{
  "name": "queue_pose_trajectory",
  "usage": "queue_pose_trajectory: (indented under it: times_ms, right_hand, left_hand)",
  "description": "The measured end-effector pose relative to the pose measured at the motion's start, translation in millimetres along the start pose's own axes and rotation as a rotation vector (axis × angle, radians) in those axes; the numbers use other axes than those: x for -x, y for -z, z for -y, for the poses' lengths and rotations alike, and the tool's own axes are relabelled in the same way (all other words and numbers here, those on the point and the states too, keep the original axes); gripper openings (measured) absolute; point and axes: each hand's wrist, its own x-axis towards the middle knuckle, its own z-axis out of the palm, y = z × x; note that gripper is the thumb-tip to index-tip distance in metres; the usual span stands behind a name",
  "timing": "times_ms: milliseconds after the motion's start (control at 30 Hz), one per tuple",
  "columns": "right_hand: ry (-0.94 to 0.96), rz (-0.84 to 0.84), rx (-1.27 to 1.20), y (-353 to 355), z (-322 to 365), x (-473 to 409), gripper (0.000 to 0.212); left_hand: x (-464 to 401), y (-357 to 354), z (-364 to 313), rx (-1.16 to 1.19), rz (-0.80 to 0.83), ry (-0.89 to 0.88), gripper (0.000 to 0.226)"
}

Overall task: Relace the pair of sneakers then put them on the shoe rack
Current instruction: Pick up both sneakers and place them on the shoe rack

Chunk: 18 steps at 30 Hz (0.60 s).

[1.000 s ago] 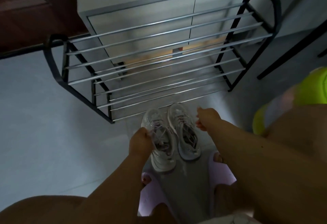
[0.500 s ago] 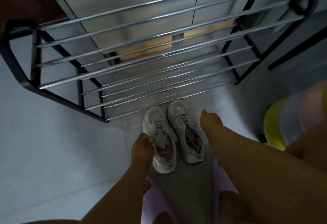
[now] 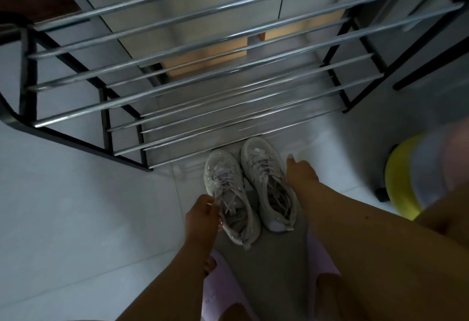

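On the floor just before the rack (image 3: 177, 72), the two sneakers (image 3: 250, 188) sit side by side, toes nearly under its lowest bars. Compared with a second ago the rack fills far more of the view, so the person has leaned in closer, while the shoes themselves have not shifted. The left hand (image 3: 201, 215) has stayed at the left sneaker's (image 3: 229, 193) outer side and now pinches a lace beside the tongue; the right hand (image 3: 302, 173), curled a second ago, now lies against the right sneaker's (image 3: 269, 183) outer edge with a finger stretched forward and gripping nothing. Both shoes already look laced, so I judge the lift onto the rack is near. Open floor lies to the left; a yellow bin (image 3: 401, 181) stands to the right, well apart. The lower bars sit close together, leaving tight gaps, whereas the top tier is bare and open from above.
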Motion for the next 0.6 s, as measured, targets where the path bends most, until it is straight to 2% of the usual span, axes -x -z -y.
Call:
queue_pose_trajectory:
  times_ms: [67,167,333,467,533,600]
  right_hand:
    - [-0.025,0.055,-0.013,-3,0,-1,0.075]
    - [-0.063,0.161,-0.059,-6,1,1,0.079]
    - [-0.075,0.219,-0.084,-16,-7,-7,0.070]
    - [-0.101,0.182,-0.128,-20,-12,-13,0.085]
    - [-0.125,0.160,-0.164,-24,-14,-19,0.088]
    - [-0.147,0.158,-0.238,-29,-15,-28,0.089]
  left_hand:
    - [0,-2,0,-0.037,-0.022,0.023,0.010]
    - [0,-11,-6,-0.127,0.017,0.113,0.044]
    - [-5,-24,-18,0.107,0.056,0.083,0.034]
    - [-11,-24,-15,0.154,0.027,0.159,0.040]
    - [-17,-30,-4,0.174,0.001,0.207,0.052]
    - [-24,-31,-4,0.359,0.025,0.313,0.085]
